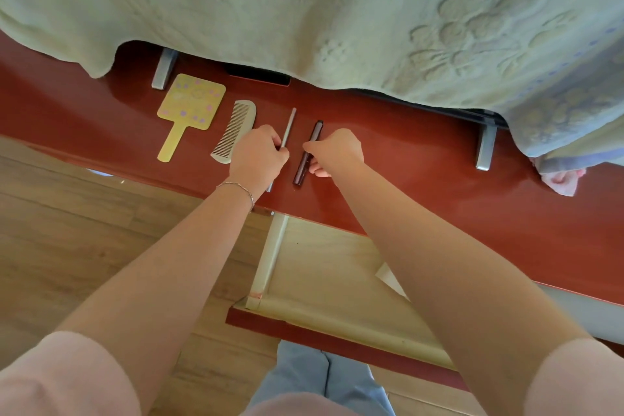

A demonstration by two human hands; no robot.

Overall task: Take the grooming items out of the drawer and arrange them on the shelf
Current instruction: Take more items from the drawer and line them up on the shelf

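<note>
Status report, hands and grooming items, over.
Left hand pinches thin grey stick; right hand grips dark tube. Mirror and comb already on red shelf. Drawer open below. Nothing blocking.

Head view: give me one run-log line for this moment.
left hand grips grey stick | right hand grips dark stick | mirror, comb on shelf | drawer open

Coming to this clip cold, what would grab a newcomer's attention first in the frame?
First, the two hands at centre on the glossy red shelf: the left hand pinches a thin grey stick, and the right hand holds a dark brown slim tube. Left of them lie a pale comb and a yellow paddle-shaped hand mirror with pastel dots. A pale green embossed blanket drapes across the top, and the open light wooden drawer shows below.
</note>
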